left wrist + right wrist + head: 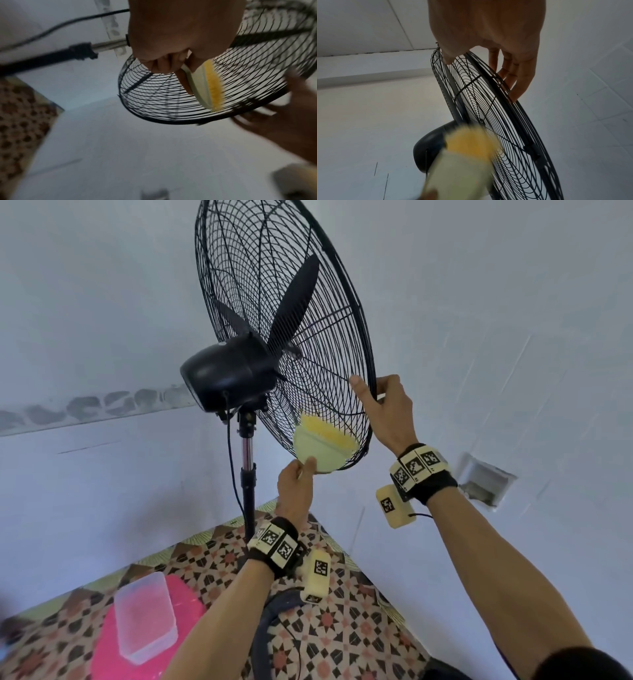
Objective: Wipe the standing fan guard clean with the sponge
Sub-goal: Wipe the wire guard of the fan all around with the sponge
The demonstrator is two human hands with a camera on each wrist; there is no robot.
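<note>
- Left hand (295, 492) grips the sponge (323, 447) by its lower edge, thumb on the pale green face, fingers curled behind it.
- Sponge: pale green backing, yellow side pressed against the back of the fan guard (274, 313), at the guard's lower rim.
- Left wrist view: fingers (186, 83) wrap the sponge's (207, 86) edge, yellow side touching the wires.
- Right hand (385, 410) holds the guard's outer rim on its lower right, thumb on the near side, fingers hooked over the far side.
- Right wrist view: fingers (517, 81) lie along the rim, thumb on the opposite side; sponge blurred below.
- Guard is black wire, tilted, blades (296, 302) inside, black motor housing (222, 371) behind it.
- Fan pole (247, 474) stands upright on a patterned tile floor (342, 628), cord (233, 467) hanging beside the pole.
- Clear plastic box (145, 616) sits on a pink lid-like thing (102, 655) on the floor, well apart from the hands.
- White walls (496, 302) behind.
</note>
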